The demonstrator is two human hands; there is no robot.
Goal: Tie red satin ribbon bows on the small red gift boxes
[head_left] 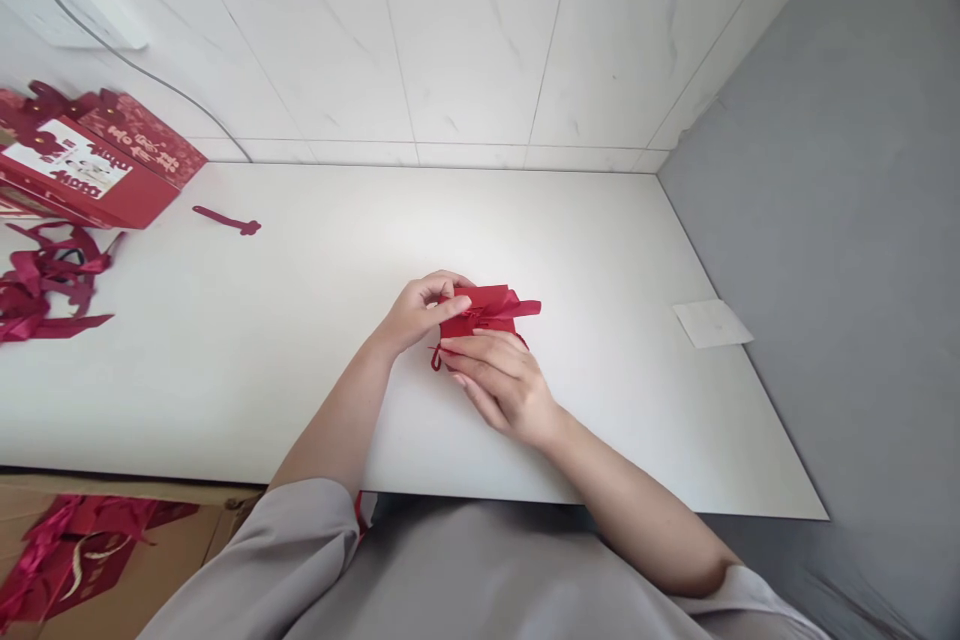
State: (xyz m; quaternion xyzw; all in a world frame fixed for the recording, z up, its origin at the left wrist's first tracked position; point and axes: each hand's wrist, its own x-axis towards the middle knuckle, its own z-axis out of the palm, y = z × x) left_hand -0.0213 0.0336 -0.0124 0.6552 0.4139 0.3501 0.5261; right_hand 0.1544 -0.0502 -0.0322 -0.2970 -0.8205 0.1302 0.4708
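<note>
A small red gift box point(480, 299) is on the white table in front of me, with a red ribbon point(523, 306) across its top and one ribbon end sticking out to the right. My left hand point(420, 312) grips its left end, the thumb on top and the fingers behind. Along the near side lies my right hand point(506, 380), closed against the box, with its fingers pointing left and covering much of that side. A thin red loop point(436, 358) pokes out at the near left corner.
Red printed boxes point(142, 170) stand at the far left, behind a heap of red ribbons point(56, 280). A dark red flower-ended strip point(227, 220) lies nearby. White paper point(712, 323) sits at the right edge. Below left, a cardboard box point(187, 530) holds red bags point(67, 570).
</note>
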